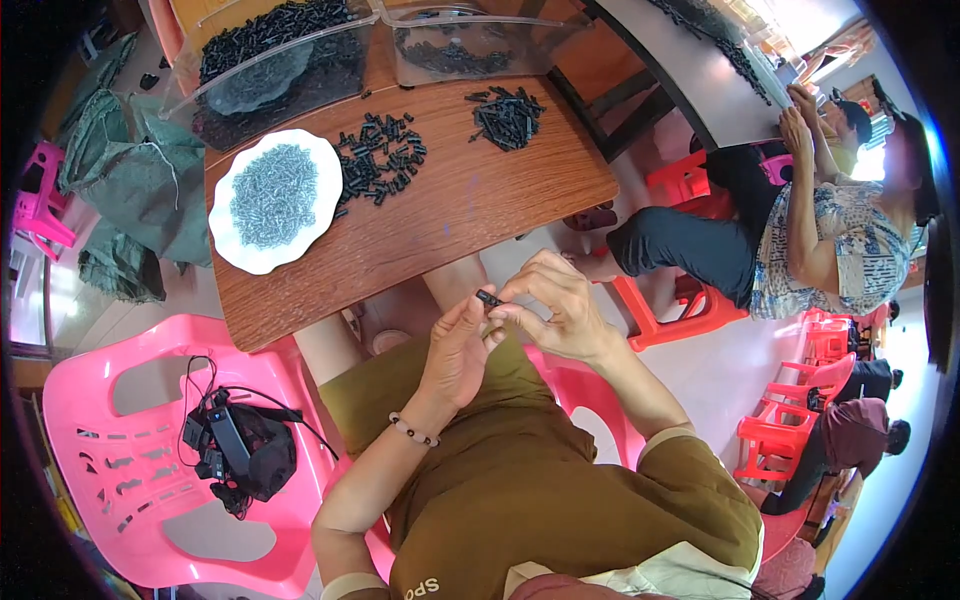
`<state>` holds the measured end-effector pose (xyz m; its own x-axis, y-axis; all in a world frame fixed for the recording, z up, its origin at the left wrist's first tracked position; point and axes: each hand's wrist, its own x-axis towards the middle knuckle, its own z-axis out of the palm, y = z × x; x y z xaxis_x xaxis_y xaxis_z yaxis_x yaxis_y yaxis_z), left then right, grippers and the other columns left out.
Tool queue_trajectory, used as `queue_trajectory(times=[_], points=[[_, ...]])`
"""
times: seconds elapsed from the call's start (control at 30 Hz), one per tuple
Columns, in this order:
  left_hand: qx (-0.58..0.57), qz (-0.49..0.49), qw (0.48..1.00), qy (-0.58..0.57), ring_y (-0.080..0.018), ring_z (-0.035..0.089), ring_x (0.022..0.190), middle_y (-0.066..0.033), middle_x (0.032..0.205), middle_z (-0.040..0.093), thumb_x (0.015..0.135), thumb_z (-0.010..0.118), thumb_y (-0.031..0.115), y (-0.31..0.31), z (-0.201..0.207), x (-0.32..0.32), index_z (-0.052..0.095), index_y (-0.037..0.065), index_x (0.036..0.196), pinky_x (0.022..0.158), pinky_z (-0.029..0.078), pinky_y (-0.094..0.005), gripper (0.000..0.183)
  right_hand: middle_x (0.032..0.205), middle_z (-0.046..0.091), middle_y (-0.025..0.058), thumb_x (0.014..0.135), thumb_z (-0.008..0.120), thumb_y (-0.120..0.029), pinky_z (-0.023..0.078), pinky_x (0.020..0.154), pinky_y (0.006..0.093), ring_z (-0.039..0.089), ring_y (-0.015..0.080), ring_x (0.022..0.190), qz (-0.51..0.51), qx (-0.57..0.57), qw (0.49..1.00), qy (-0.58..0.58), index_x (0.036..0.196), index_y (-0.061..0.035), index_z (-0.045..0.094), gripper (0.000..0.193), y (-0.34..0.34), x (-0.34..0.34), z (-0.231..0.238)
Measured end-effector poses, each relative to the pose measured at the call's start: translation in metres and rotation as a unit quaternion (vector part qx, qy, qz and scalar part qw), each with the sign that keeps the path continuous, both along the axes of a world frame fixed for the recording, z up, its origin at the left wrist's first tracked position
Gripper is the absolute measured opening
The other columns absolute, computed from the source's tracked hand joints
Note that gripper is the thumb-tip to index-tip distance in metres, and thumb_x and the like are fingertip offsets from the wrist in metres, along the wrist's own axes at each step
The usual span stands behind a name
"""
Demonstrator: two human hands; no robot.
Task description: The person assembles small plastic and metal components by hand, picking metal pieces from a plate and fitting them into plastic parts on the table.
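Observation:
Above my lap, just off the table's near edge, my left hand (461,338) pinches a small black cylindrical piece (488,298) between thumb and fingers. My right hand (552,303) grips the other end of the same piece, so the two hands meet at it. On the brown wooden table (430,225) a white scalloped plate (226,235) holds many small clear pieces (272,197). Beside the plate lies a loose scatter of black pieces (385,155). A tighter heap of black pieces (508,118) sits farther right.
Clear plastic bins (285,85) of black parts stand along the table's far side. A pink chair (110,400) at my left carries a black bag with cables (245,450). Green sacks (130,180) lie at far left. A seated person (830,240) works at another table (700,75) to the right.

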<state>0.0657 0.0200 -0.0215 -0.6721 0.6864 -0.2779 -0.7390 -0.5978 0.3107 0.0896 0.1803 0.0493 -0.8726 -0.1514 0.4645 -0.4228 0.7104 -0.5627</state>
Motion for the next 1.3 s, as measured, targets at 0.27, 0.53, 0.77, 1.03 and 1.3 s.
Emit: queue_trajectory(times=[0.27,0.53,0.77,1.03,1.3], points=[[-0.227,0.073,0.922,0.306,-0.0057,0.052,0.073,-0.0014,0.082,0.064,0.091,0.063,0.024,-0.007,0.018,-0.014,0.071,0.002,0.096,0.065,0.041,-0.0209,0.023,0.077,0.062,0.0066,0.068,0.076,-0.006,0.044,0.068,0.0352,0.056,0.0262,0.072,-0.008,0.005,1.0,0.003,0.083,-0.0051,0.062,0.02,0.006,-0.001,0.005],[-0.266,0.094,0.925,0.254,-0.0053,0.052,0.063,-0.0024,0.075,0.066,0.091,0.064,0.024,-0.003,0.017,-0.011,0.07,0.0,0.091,0.059,0.043,-0.0205,0.026,0.079,0.066,0.0079,0.08,0.071,-0.011,0.046,0.069,0.0336,0.058,0.0223,0.074,-0.04,-0.099,0.991,-0.084,0.087,-0.0026,0.066,0.012,0.009,-0.004,-0.006],[-0.271,0.104,0.932,0.216,-0.0055,0.052,0.062,-0.0028,0.074,0.066,0.091,0.063,0.025,-0.001,0.013,-0.006,0.07,0.0,0.087,0.058,0.042,-0.0203,0.027,0.077,0.066,0.0093,0.081,0.07,-0.015,0.046,0.07,0.0327,0.059,0.0226,0.075,-0.06,-0.119,0.985,-0.109,0.085,-0.0022,0.067,0.013,0.002,-0.001,-0.01],[-0.273,0.104,0.931,0.219,-0.0063,0.052,0.062,-0.0027,0.074,0.066,0.091,0.063,0.026,0.001,0.013,-0.005,0.07,0.0,0.085,0.059,0.043,-0.0206,0.027,0.077,0.065,0.0101,0.076,0.073,-0.007,0.045,0.068,0.033,0.058,0.0242,0.074,-0.079,-0.098,0.988,-0.087,0.083,-0.0019,0.066,0.011,-0.003,0.0,-0.011],[-0.222,0.083,0.964,0.118,-0.0077,0.053,0.062,-0.0033,0.073,0.065,0.09,0.065,0.026,0.001,0.011,-0.003,0.07,0.001,0.083,0.059,0.044,-0.0213,0.027,0.076,0.065,0.0098,0.075,0.072,-0.003,0.045,0.066,0.0328,0.057,0.0244,0.073,-0.08,-0.108,0.989,-0.058,0.082,-0.0013,0.065,0.01,-0.008,0.002,-0.018]])
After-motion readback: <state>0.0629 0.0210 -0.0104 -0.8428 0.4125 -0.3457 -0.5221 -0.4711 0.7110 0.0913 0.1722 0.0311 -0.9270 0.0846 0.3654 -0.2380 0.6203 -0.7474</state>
